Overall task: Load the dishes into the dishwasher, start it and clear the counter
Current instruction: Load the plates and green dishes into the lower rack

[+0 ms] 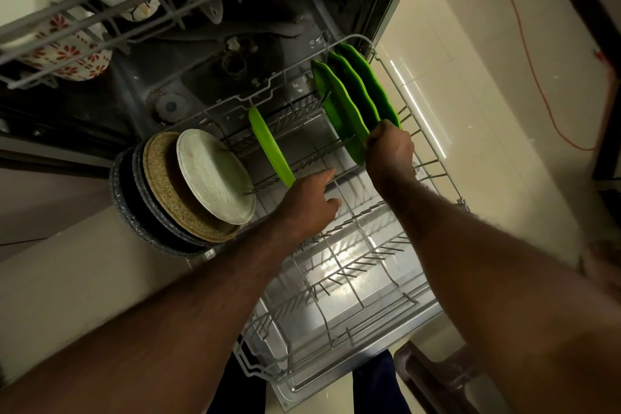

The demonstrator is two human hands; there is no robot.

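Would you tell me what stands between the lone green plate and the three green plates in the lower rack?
Head view: only bare rack tines between the lone green plate and the three green plates; no dish there.

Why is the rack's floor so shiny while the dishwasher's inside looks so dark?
Head view: light glares off the shiny door panel beneath the lower rack; the tub lies in shadow; the right forearm blurs; the wide lens bends edges.
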